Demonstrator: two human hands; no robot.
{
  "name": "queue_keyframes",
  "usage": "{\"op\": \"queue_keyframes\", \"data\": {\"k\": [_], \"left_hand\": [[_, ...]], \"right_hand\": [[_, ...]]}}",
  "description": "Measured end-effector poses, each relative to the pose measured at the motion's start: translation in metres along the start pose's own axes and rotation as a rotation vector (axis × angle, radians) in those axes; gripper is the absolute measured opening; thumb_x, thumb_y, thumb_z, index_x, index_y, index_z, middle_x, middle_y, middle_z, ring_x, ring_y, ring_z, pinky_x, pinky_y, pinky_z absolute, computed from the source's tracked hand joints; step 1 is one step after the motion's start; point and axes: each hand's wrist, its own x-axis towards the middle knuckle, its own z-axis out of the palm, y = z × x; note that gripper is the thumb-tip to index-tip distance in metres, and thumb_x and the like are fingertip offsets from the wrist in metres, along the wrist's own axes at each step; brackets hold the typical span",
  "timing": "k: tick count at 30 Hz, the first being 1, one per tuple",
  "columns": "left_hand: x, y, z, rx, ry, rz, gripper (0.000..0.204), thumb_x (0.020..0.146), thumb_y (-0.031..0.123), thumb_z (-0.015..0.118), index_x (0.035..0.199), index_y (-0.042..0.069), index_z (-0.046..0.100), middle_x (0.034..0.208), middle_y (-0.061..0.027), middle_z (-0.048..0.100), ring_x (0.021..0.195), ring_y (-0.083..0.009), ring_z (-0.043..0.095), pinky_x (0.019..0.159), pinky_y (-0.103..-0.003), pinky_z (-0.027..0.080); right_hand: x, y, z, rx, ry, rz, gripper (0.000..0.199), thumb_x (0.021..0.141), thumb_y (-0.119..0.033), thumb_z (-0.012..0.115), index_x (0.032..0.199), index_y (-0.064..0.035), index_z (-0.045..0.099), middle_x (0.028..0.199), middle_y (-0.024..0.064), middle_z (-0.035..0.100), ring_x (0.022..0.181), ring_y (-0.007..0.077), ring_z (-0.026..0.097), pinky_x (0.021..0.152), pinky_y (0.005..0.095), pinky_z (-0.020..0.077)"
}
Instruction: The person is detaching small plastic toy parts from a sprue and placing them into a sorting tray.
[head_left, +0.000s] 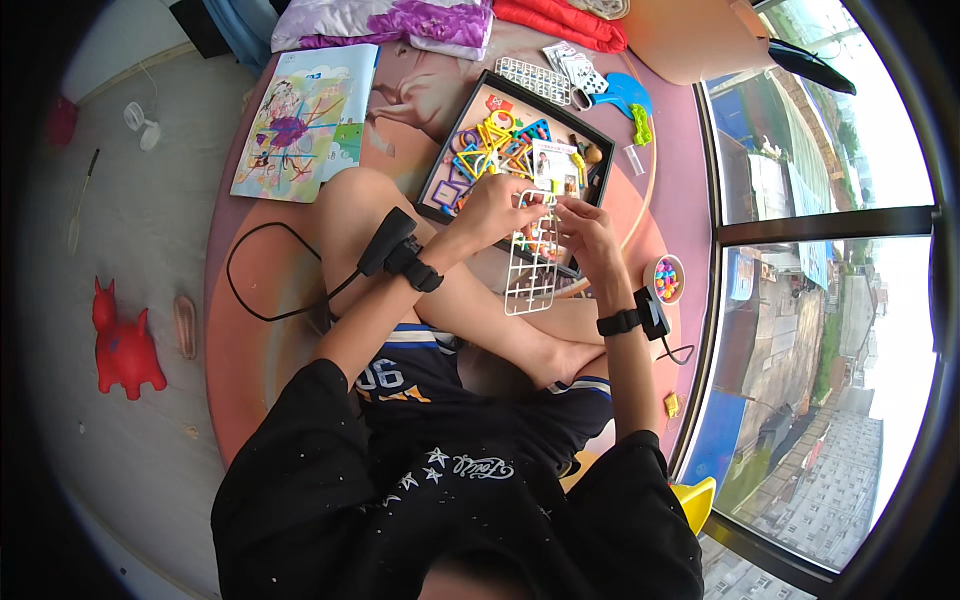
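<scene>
My left hand (497, 210) pinches the top edge of a white plastic grid frame (530, 270), which hangs down over my crossed legs. Right beside it, my right hand (590, 232) has its thumb and fingers closed at the grid's upper right corner; what lies between those fingertips is too small to make out. Under and beyond both hands stands a black-rimmed tray (432, 178) full of colourful plastic shapes, among them yellow sticks (497, 135) and a purple square outline (449, 194). A printed card (556, 165) lies on top of the pieces.
A scribbled drawing book (290, 135) lies left of the tray. Behind it are another white grid (533, 80) and a blue toy (625, 92). A cup of coloured beads (664, 278) stands right, near the window (830, 226). A red animal toy (127, 345) is on the floor.
</scene>
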Motion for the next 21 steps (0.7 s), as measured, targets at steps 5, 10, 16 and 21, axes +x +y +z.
{"op": "queue_keyframes", "data": {"k": [5,10,16,21], "left_hand": [[0.019,0.010,-0.001,0.324,-0.056,0.114,0.022,0.074,0.015,0.071,0.082,-0.005,0.065,0.065,-0.0086,0.063,0.047,-0.0095,0.057,0.044,-0.022,0.045],[0.040,-0.002,0.002,0.577,-0.174,0.262,0.027,0.063,0.018,0.076,0.077,-0.003,0.066,0.065,-0.0082,0.064,0.053,-0.0123,0.060,0.052,-0.025,0.047],[0.057,0.004,0.040,0.988,-0.284,0.121,0.032,0.057,0.026,0.076,0.066,-0.002,0.063,0.059,-0.0149,0.060,0.054,-0.0208,0.061,0.054,-0.031,0.046],[0.071,-0.003,0.053,1.021,-0.302,0.372,0.031,0.055,0.027,0.074,0.064,-0.001,0.061,0.056,-0.0166,0.058,0.061,-0.0286,0.061,0.061,-0.037,0.047]], "right_hand": [[-0.002,0.010,-0.002,0.157,-0.029,0.029,0.024,0.083,-0.008,0.058,0.100,0.0088,0.054,0.090,0.0150,0.060,0.080,0.0243,0.064,0.067,0.0312,0.0555],[0.006,0.035,-0.017,0.236,0.030,-0.068,0.020,0.079,-0.003,0.060,0.090,0.0125,0.053,0.085,0.0192,0.060,0.072,0.0294,0.065,0.060,0.0352,0.0574],[0.016,0.061,-0.022,0.132,0.138,-0.131,0.014,0.077,-0.006,0.062,0.078,0.0067,0.057,0.074,0.0124,0.059,0.061,0.0192,0.062,0.055,0.0310,0.0560],[0.013,0.076,-0.024,0.368,0.112,-0.249,0.023,0.075,-0.006,0.062,0.092,0.0059,0.053,0.082,0.0133,0.061,0.067,0.0204,0.065,0.058,0.0219,0.0530]]}}
